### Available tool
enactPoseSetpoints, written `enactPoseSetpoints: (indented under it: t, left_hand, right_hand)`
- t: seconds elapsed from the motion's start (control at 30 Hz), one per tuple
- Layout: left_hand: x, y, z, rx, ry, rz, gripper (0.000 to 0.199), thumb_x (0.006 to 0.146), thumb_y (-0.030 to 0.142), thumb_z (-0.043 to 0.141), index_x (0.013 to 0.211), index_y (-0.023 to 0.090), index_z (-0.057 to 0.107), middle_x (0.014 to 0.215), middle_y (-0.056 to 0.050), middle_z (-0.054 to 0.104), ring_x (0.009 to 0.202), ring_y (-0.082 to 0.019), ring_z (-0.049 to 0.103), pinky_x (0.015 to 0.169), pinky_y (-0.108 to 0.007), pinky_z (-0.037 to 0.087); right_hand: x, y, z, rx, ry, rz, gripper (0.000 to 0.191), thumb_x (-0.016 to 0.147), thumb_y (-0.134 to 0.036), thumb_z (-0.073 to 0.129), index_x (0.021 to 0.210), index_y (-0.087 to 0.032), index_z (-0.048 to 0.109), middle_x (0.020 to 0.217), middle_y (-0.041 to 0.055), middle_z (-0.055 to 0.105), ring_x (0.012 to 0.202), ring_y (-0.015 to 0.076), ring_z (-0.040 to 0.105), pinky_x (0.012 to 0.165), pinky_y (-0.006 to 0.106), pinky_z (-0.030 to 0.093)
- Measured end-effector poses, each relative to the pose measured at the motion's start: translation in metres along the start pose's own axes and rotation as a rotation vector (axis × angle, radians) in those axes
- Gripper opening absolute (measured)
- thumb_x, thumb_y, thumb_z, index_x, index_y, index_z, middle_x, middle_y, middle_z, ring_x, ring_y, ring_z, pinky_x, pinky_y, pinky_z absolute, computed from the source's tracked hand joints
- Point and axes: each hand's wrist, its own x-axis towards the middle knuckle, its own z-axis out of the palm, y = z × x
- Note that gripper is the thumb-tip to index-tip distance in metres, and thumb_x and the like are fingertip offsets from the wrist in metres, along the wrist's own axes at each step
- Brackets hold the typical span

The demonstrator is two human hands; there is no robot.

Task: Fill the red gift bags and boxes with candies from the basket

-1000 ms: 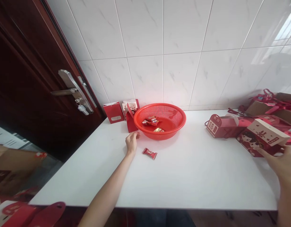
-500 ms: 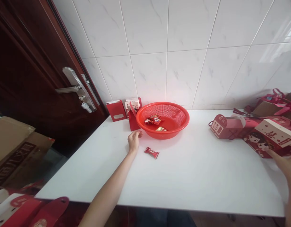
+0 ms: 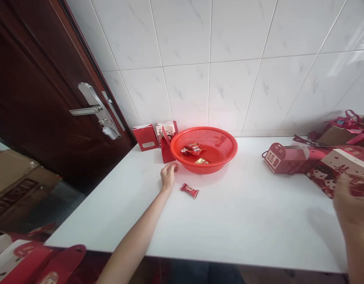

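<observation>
- One white table (image 3: pixel 243 221), standing against the tiled wall.
- One red basket (image 3: pixel 204 169) on it, some wrapped sweets (image 3: pixel 194 149) inside.
- One patterned box (image 3: pixel 320 179) at the right, next to other red boxes (image 3: pixel 288 159).
- One right hand (image 3: pixel 351 201) in front of that box, fingers bent and blurred; whether they grasp it, I cannot tell.
- One left hand (image 3: pixel 168 176), loosely clenched, just beside the basket.
- One red wrapped candy (image 3: pixel 189 190), lying on the table near the left hand.

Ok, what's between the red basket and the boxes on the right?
Only bare white tabletop lies between the basket and the nearest box, as the head view shows.
</observation>
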Motion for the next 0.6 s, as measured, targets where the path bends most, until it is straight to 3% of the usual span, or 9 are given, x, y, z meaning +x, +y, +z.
enactPoseSetpoints:
  t: [0.07,0.13,0.2,0.23,0.27,0.37,0.43,0.5,0.6]
  left_hand:
    - [0.001,-0.001,0.001,-0.002,0.001,-0.004,0.021,0.066,0.038,0.061,0.059,0.018,0.065,0.062,-0.004,0.067,0.060,-0.018,0.060,0.060,-0.030,0.051]
    - [0.001,-0.002,0.001,-0.004,0.004,-0.008,0.021,0.065,0.038,0.060,0.060,0.018,0.065,0.062,-0.004,0.067,0.060,-0.018,0.060,0.060,-0.030,0.051]
    - [0.002,-0.003,0.002,-0.004,0.007,-0.010,0.021,0.065,0.038,0.060,0.060,0.018,0.065,0.063,-0.004,0.067,0.060,-0.018,0.060,0.060,-0.030,0.050]
    - [0.002,-0.003,0.002,-0.004,0.010,-0.011,0.021,0.065,0.038,0.060,0.060,0.019,0.065,0.063,-0.004,0.067,0.059,-0.018,0.060,0.060,-0.030,0.050]
    - [0.002,-0.004,0.001,-0.003,0.014,-0.011,0.021,0.065,0.039,0.060,0.060,0.019,0.065,0.063,-0.004,0.067,0.059,-0.018,0.060,0.059,-0.030,0.050]
    - [0.001,-0.003,0.000,0.000,0.026,-0.006,0.022,0.064,0.040,0.061,0.058,0.019,0.064,0.062,-0.004,0.067,0.058,-0.017,0.059,0.059,-0.029,0.050]
    - [0.000,-0.003,-0.001,0.003,0.033,0.000,0.023,0.064,0.040,0.061,0.058,0.019,0.065,0.061,-0.004,0.066,0.058,-0.017,0.059,0.059,-0.029,0.050]
    - [0.000,-0.003,-0.002,0.004,0.036,0.005,0.023,0.064,0.041,0.061,0.057,0.019,0.065,0.061,-0.004,0.066,0.058,-0.017,0.059,0.059,-0.029,0.050]
    - [0.000,-0.003,-0.002,0.005,0.033,0.008,0.023,0.063,0.040,0.060,0.056,0.019,0.065,0.059,-0.004,0.066,0.057,-0.018,0.059,0.058,-0.030,0.051]
  right_hand:
    - [-0.021,-0.057,-0.009,0.264,-0.196,-0.271,0.035,0.094,-0.051,0.060,0.081,-0.019,0.069,0.064,0.0069,0.066,0.052,0.0186,0.058,0.054,0.034,0.047]
    - [-0.054,-0.122,-0.027,0.606,-0.521,-0.560,0.015,0.099,-0.031,0.059,0.095,-0.019,0.068,0.083,0.0068,0.074,0.068,0.0170,0.068,0.065,0.029,0.054]
    - [-0.095,-0.182,-0.050,0.887,-0.783,-0.802,0.023,0.103,-0.033,0.054,0.108,-0.015,0.068,0.102,0.0125,0.075,0.092,0.0194,0.070,0.080,0.031,0.057]
    - [-0.116,-0.207,-0.061,1.019,-0.849,-0.977,0.035,0.104,-0.042,0.051,0.113,-0.013,0.068,0.113,0.0160,0.074,0.102,0.0222,0.069,0.087,0.034,0.056]
    - [-0.137,-0.229,-0.071,1.138,-0.874,-1.162,0.042,0.104,-0.047,0.049,0.116,-0.012,0.069,0.122,0.0167,0.071,0.106,0.0233,0.067,0.093,0.037,0.054]
    - [-0.187,-0.277,-0.088,1.267,-0.770,-1.561,0.030,0.105,-0.021,0.049,0.124,-0.015,0.072,0.146,0.0091,0.061,0.118,0.0155,0.062,0.107,0.027,0.044]
    - [-0.202,-0.300,-0.085,1.290,-0.671,-1.648,0.031,0.103,-0.015,0.051,0.119,-0.018,0.077,0.141,0.0067,0.065,0.125,0.0164,0.059,0.108,0.029,0.044]
    - [-0.204,-0.319,-0.074,1.332,-0.783,-1.732,0.023,0.096,-0.026,0.061,0.090,-0.025,0.083,0.127,0.0084,0.073,0.127,0.0241,0.059,0.112,0.043,0.041]
    - [-0.194,-0.339,-0.055,1.351,-0.895,-1.891,0.010,0.080,-0.025,0.073,0.078,-0.031,0.082,0.129,0.0067,0.071,0.129,0.0259,0.057,0.119,0.055,0.033]
